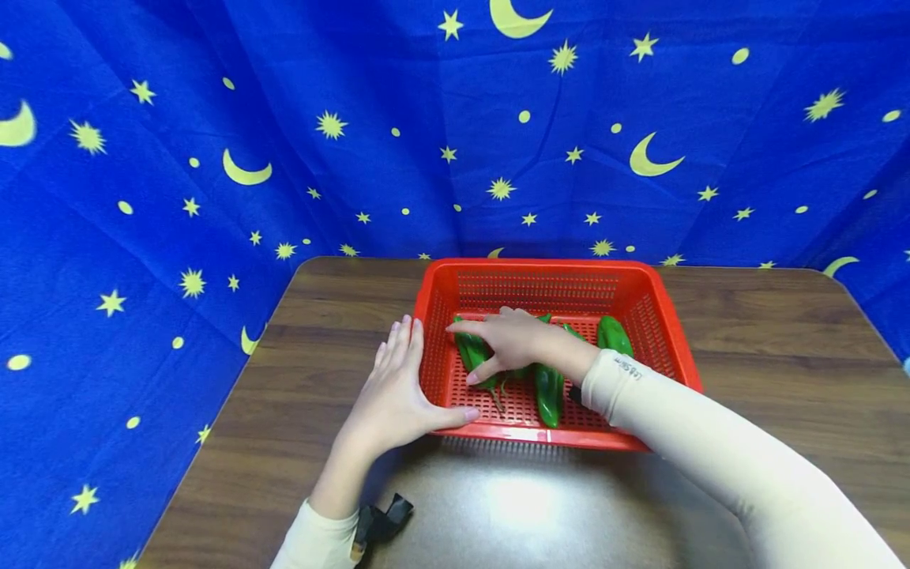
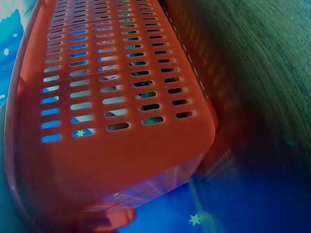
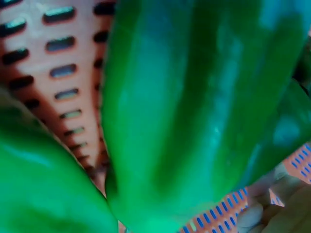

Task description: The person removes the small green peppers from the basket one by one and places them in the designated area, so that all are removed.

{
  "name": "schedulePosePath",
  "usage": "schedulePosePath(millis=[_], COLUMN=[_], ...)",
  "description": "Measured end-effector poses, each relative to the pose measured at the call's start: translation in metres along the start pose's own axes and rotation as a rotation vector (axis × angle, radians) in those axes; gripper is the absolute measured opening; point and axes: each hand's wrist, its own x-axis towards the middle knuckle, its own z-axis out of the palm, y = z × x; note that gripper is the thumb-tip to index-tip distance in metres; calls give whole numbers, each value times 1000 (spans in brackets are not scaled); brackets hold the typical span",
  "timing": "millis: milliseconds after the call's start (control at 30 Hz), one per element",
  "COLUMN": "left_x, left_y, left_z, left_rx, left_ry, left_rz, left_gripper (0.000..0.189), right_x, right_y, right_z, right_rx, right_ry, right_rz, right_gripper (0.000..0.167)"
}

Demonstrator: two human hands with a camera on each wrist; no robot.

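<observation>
A red plastic basket with slotted walls holds several long green peppers. My left hand rests at its near left corner, fingers straight along the left rim and thumb on the front rim. The left wrist view shows only the basket's outer wall. Inside the basket, my right hand reaches over the leftmost pepper, thumb and index finger spread on either side of it. Another pepper lies below the wrist, and one sits at the right. A large pepper fills the right wrist view.
The basket stands on a brown wood-grain table. Behind and to the left hangs a blue cloth with yellow moons and stars. A black strap is by the left wrist.
</observation>
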Motion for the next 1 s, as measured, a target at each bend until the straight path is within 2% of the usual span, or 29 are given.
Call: schedulePosePath(millis=[400, 733, 1000], left_x=[2, -3, -2], left_y=[4, 1, 3], left_z=[3, 1, 0], left_rx=[-8, -41, -53], left_ry=[-13, -39, -29], left_rz=[12, 5, 23], left_gripper=[143, 147, 145], right_x=[0, 6, 7], right_y=[7, 6, 9], right_z=[10, 19, 17], right_rx=[60, 137, 164], right_ry=[-29, -34, -46], right_rz=[11, 21, 35], right_gripper=[89, 94, 96])
